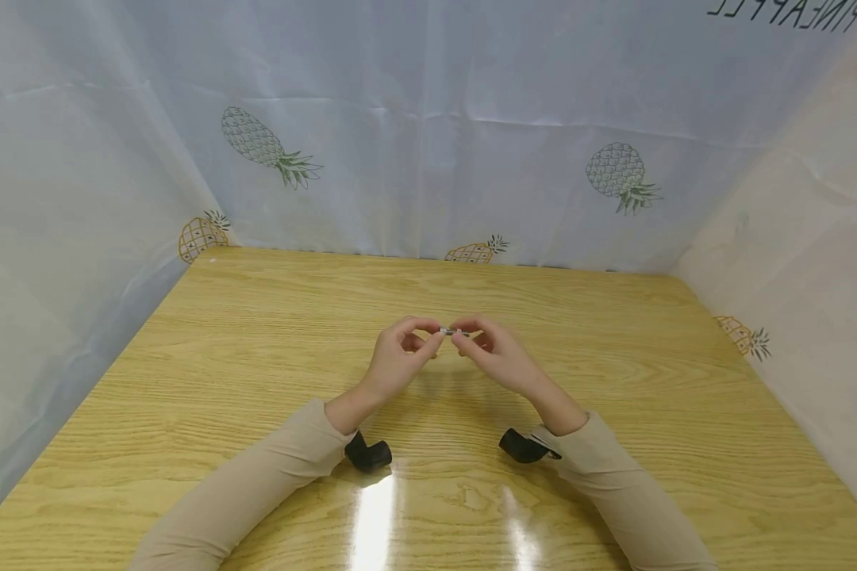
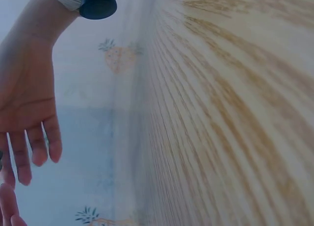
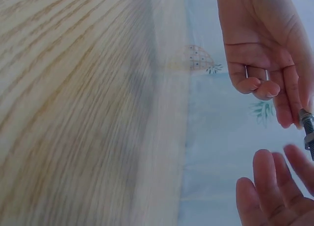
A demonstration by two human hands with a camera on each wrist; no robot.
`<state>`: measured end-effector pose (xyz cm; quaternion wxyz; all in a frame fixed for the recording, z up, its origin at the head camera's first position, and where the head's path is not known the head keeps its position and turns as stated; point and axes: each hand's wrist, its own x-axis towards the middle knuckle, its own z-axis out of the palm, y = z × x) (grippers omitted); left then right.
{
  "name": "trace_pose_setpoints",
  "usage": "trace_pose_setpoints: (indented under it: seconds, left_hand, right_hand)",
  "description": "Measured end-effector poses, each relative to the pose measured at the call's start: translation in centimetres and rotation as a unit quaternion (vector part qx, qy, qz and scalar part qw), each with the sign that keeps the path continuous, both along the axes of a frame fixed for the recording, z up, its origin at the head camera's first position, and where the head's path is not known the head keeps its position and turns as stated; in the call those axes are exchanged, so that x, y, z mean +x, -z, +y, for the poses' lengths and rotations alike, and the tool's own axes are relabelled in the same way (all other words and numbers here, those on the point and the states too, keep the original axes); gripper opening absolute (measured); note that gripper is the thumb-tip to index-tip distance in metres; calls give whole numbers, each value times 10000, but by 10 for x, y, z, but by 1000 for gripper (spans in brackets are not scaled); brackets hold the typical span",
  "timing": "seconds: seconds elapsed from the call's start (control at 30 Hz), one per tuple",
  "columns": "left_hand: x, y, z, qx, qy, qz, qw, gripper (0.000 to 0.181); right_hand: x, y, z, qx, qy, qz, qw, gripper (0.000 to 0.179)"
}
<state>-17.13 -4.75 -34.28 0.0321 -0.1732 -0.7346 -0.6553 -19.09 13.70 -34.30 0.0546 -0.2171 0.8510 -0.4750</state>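
Over the wood-grain table (image 1: 257, 317) we judge the work to be under way rather than finished, since both hands are busy with the same small piece. The left hand (image 1: 394, 357) pinches one end between thumb and forefinger in the head view; the left wrist view shows its other fingers fairly straight. The right hand (image 1: 505, 361) pinches the opposite end the same way, with its other fingers partly bent. The piece, a metal bolt (image 3: 307, 124), sits above the table between the two sets of fingertips. What seems done is that a nut (image 3: 309, 139) is on the thread. How much is left we cannot tell, because fingertips and the picture's edge hide parts of the bolt.

Counting downward in size, we find cloth (image 1: 400, 63) on three sides, one table, two beige sleeves (image 1: 257, 484), five printed pineapples (image 1: 252, 136) clear enough to count in the head view, two hands, two black wrist pieces (image 1: 368, 456), one bolt and one nut. Whether the bolt carries anything more is too small for us to say. Last comes one white speck (image 1: 212, 260) near the table's far left corner.
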Motion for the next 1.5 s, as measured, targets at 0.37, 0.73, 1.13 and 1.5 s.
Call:
trace_pose_setpoints:
  seconds: [0.37, 0.73, 1.13, 1.5]
  left_hand:
    - [0, 0, 0, 23, 34, 36, 10000, 21]
    - [0, 0, 0, 56, 50, 47, 10000, 20]
    - [-1, 1, -1, 10, 55, 51, 10000, 20]
    - [0, 0, -1, -30, 24, -9, 10000, 20]
  right_hand:
    - [-2, 3, 0, -202, -132, 440, 9987, 23]
    - [-1, 0, 1, -144, 10, 216, 9997, 26]
    - [-2, 1, 0, -362, 31, 292, 9989, 30]
    - [-1, 2, 0, -277, 100, 22, 9996, 27]
